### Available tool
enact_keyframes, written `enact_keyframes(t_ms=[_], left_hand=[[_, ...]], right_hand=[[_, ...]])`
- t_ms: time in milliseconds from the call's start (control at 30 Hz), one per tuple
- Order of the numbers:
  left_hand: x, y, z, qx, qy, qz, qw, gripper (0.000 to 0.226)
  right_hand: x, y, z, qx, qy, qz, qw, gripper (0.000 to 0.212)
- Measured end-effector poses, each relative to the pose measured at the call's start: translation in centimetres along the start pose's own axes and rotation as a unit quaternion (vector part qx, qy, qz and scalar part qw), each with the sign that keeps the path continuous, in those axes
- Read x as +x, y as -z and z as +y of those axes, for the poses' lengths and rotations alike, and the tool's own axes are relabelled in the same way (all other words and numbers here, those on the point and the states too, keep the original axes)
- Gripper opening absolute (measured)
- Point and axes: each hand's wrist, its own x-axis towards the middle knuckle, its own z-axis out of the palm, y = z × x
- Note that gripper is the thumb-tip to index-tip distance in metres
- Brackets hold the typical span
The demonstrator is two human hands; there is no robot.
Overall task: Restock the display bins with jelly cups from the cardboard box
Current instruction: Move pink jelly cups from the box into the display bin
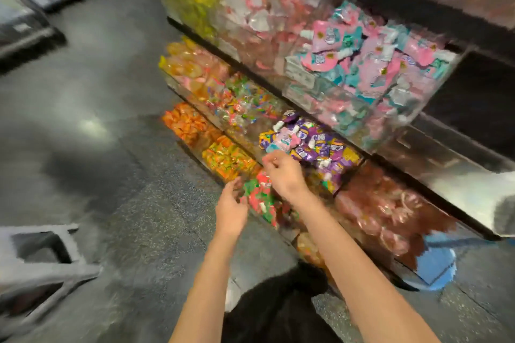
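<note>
Both bare hands, the left hand (231,213) and the right hand (284,172), reach with loosely curled fingers over the clear plastic display bins (320,83) of colourful wrapped sweets; blur hides any grip.

Two hands (259,189), one grey stool (41,264), three tiers of candy bins (306,78).

The scene is lit from overhead by indoor light. A bright patch of glare is thrown on the glossy dark floor (89,125), and a soft shadow is cast beside it to the lower left. Reflections are seen on the clear fronts of the display bins (342,97). The whole picture is smeared by motion blur, most heavily toward the edges and the top, where the packets are reduced to streaks of colour. Straight shelf lines are bent by wide-angle distortion. Blocky, jagged compression edges are noticed around the grey stool (41,259). Print cannot be read anywhere.
</note>
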Motion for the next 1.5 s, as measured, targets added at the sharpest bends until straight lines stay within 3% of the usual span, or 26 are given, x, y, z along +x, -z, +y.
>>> enact_keyframes(t_ms=[167, 300, 400, 567, 700, 967, 1067, 1267, 1367, 1433, 1500], left_hand=[[-0.2, 18.2, -3.1, 0.004, -0.008, 0.138, 0.990, 0.047], [-2.3, 33.4, -7.3, -0.010, -0.017, 0.241, 0.970, 0.047], [-4.3, 43.3, -10.9, -0.035, 0.011, 0.324, 0.945, 0.045], [-7.8, 56.0, -16.9, -0.104, 0.053, 0.448, 0.887, 0.039], [-9.8, 64.8, -21.9, -0.120, 0.097, 0.494, 0.856, 0.038], [-7.7, 83.3, -32.8, -0.131, 0.170, 0.517, 0.828, 0.039], [-6.9, 88.6, -36.4, -0.118, 0.207, 0.485, 0.841, 0.044], [-7.5, 97.0, -44.6, -0.066, 0.297, 0.449, 0.840, 0.050], [-7.3, 100.8, -49.0, 0.047, 0.341, 0.382, 0.858, 0.048], [-6.7, 103.4, -51.6, 0.146, 0.364, 0.312, 0.866, 0.048], [-6.4, 105.7, -53.3, 0.174, 0.385, 0.279, 0.862, 0.047]], right_hand=[[-3.2, -13.4, -13.8, -0.005, 0.114, -0.105, 0.988, 0.014], [-7.7, -25.6, -23.9, 0.012, 0.183, -0.160, 0.970, 0.029], [-12.1, -33.7, -30.7, 0.008, 0.242, -0.202, 0.949, 0.017], [-18.1, -45.7, -39.4, -0.008, 0.304, -0.282, 0.910, 0.018], [-22.3, -55.3, -43.8, -0.037, 0.329, -0.339, 0.881, 0.016], [-26.5, -77.1, -49.8, -0.103, 0.353, -0.409, 0.835, 0.015], [-26.7, -84.0, -51.2, -0.148, 0.341, -0.409, 0.833, 0.015], [-27.2, -95.2, -51.2, -0.281, 0.305, -0.454, 0.789, 0.023], [-26.7, -100.4, -50.0, -0.350, 0.285, -0.443, 0.775, 0.030], [-26.6, -103.6, -48.7, -0.376, 0.275, -0.442, 0.766, 0.011], [-26.3, -106.3, -46.9, -0.401, 0.259, -0.453, 0.753, 0.028]])
